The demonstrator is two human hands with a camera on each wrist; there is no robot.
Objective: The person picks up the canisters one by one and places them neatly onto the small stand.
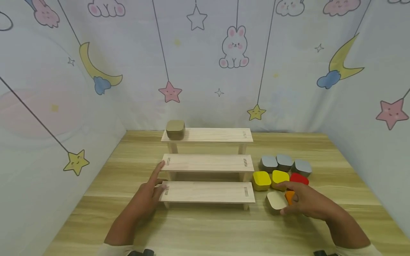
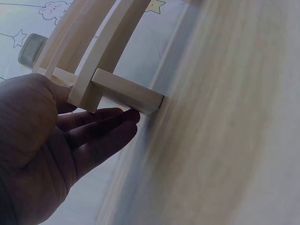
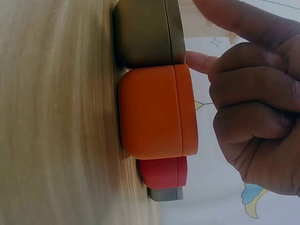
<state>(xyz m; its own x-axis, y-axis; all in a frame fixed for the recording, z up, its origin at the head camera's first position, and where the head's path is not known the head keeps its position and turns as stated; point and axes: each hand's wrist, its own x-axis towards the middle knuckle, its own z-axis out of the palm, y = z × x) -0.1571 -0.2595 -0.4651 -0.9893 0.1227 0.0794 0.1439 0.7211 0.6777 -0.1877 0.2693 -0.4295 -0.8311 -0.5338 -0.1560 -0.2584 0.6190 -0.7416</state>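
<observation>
A three-step pale wooden shelf (image 1: 206, 192) stands on the table. At its left end is my left hand (image 1: 145, 199), index fingertip at the middle step and thumb at the lowest. In the left wrist view its other fingers (image 2: 101, 140) extend loosely beside the shelf's leg. My right hand (image 1: 307, 202) hovers over a group of rounded boxes, index finger and thumb spread apart near a beige box (image 1: 276, 201). Under that hand an orange box (image 3: 152, 112) is partly hidden in the head view. The right hand's remaining fingers (image 3: 253, 89) are bent above the lids.
A tan box (image 1: 175, 129) sits at the left of the top step. Two yellow boxes (image 1: 261, 180), a red box (image 1: 299, 178) and three grey boxes (image 1: 302, 167) stand right of the shelf. A printed cloth (image 1: 205, 71) encloses the wood-patterned table (image 1: 205, 234).
</observation>
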